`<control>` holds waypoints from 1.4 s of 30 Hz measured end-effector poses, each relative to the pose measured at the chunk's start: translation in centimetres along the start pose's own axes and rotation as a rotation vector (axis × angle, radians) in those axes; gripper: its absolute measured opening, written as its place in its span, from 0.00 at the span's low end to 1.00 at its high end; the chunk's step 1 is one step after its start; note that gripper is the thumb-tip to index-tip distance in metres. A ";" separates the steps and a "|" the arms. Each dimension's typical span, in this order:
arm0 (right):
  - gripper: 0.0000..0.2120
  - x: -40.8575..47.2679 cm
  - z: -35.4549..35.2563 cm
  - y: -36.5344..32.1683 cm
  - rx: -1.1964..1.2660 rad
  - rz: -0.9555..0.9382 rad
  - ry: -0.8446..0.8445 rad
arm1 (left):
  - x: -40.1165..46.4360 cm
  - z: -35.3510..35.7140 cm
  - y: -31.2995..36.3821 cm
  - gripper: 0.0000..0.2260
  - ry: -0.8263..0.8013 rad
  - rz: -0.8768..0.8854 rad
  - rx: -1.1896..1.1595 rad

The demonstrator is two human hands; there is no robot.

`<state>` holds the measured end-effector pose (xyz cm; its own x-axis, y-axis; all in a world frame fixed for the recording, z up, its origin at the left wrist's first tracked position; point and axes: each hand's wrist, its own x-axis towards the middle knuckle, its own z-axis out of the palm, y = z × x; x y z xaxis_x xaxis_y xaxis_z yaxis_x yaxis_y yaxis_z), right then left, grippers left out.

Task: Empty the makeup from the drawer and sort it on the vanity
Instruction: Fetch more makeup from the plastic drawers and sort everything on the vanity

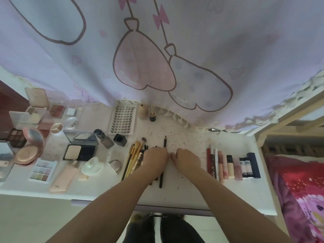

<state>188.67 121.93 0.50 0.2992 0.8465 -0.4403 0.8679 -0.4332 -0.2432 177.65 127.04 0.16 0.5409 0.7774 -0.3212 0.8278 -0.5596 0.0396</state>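
— Presently, what does the head view show of the hands?

— Both sit mid-vanity over a row of dark pencils (163, 165). The left hand (155, 159) lies knuckles-up on them, fingers bent down onto the sticks; whether it pinches one cannot be told. The right hand (186, 159) rests just beside it, fingers fairly straight, pointing toward the left hand, seemingly nudging the row.

— How will the pencils handle?

— By judgement: light, stiff, round, prone to roll. Best taken at mid-shaft or squared up by pressing along the sides; the tips look fragile.

— And the rest of the makeup?

— Brushes (134, 158) lie just left of the pencils; lipsticks and tubes (231, 165) are lined up to the right; compacts and palettes (42, 170) crowd the far left.

— The surface and room?

— The white vanity (192, 195) is speckled with dark flecks, likely shavings. A printed curtain (157, 50) hangs behind; patterned bedding (301, 199) lies to the right.
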 end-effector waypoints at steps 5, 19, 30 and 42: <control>0.10 0.0 -4.8 6.4 0.053 0.118 0.085 | 0.7 -0.7 4.7 0.11 0.104 0.133 -0.150; 0.13 -0.5 -5.8 9.8 0.101 0.133 0.020 | 2.7 1.7 13.5 0.11 -0.066 -0.025 -0.314; 0.13 0.5 -7.0 5.9 0.651 0.197 -0.113 | 0.1 -0.8 7.9 0.11 -0.023 -0.014 -0.558; 0.10 -4.0 -8.3 1.8 1.083 0.061 -0.287 | -4.6 -6.0 0.7 0.11 -0.343 0.203 -1.014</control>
<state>192.31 120.38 9.01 0.1056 0.7724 -0.6263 0.0104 -0.6306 -0.7760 176.65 124.78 7.35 0.7412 0.4876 -0.4614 0.5508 -0.0488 0.8332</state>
